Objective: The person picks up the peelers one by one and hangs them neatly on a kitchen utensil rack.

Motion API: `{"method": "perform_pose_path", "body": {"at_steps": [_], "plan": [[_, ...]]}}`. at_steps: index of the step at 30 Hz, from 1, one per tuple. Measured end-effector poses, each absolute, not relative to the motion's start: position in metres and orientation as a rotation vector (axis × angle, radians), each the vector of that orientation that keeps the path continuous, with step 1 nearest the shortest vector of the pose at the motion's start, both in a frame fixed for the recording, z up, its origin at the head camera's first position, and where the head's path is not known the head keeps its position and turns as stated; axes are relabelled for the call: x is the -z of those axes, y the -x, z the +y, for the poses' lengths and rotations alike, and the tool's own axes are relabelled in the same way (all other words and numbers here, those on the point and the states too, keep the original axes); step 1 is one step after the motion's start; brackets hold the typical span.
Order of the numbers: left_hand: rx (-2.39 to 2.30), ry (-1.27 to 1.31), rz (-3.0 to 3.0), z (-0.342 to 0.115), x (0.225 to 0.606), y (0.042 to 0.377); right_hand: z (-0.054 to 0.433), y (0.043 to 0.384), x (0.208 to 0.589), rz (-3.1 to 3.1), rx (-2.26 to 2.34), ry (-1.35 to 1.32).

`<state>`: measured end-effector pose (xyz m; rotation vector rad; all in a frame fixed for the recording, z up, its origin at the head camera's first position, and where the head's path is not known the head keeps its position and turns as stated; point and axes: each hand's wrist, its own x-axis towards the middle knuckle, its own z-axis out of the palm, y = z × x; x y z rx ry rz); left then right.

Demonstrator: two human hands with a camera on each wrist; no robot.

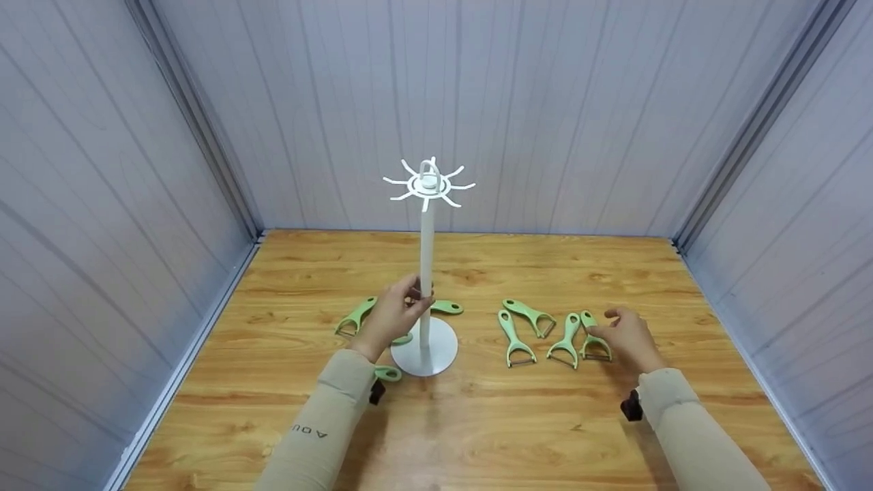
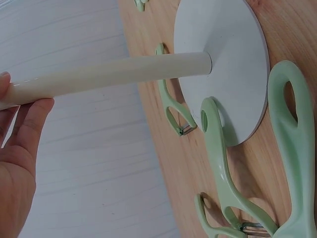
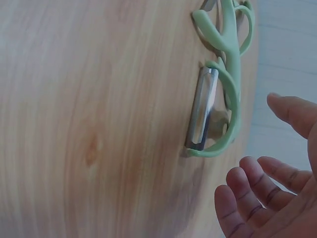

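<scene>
A white stand with a ring of hooks on top rises from a round base. My left hand grips its pole between thumb and fingers, well above the base. Green peelers lie around the base; one peeler has its handle end over the base's edge. To the right, my right hand hovers with fingers apart by the rightmost peeler. In the right wrist view nothing lies between those fingers, and that peeler's metal blade faces the camera.
Three more peelers lie right of the stand: a slanted peeler, a left peeler and another peeler. On the left, a peeler lies behind my left forearm. Panel walls enclose the wooden table at back and sides.
</scene>
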<state>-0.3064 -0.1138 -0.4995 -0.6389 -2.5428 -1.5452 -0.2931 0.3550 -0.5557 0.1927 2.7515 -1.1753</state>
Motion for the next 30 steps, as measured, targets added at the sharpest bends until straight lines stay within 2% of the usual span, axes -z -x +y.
{"method": "perform_pose_path", "body": {"at_steps": [15,30], "plan": [[1.563,0.666,-2.554,-0.115,0.5,0.309,0.348,0.306,0.572,2.729,1.15,-0.288],[1.568,0.676,-2.54,-0.116,0.5,0.309,0.345,0.308,0.572,2.728,1.127,-0.369]]}}
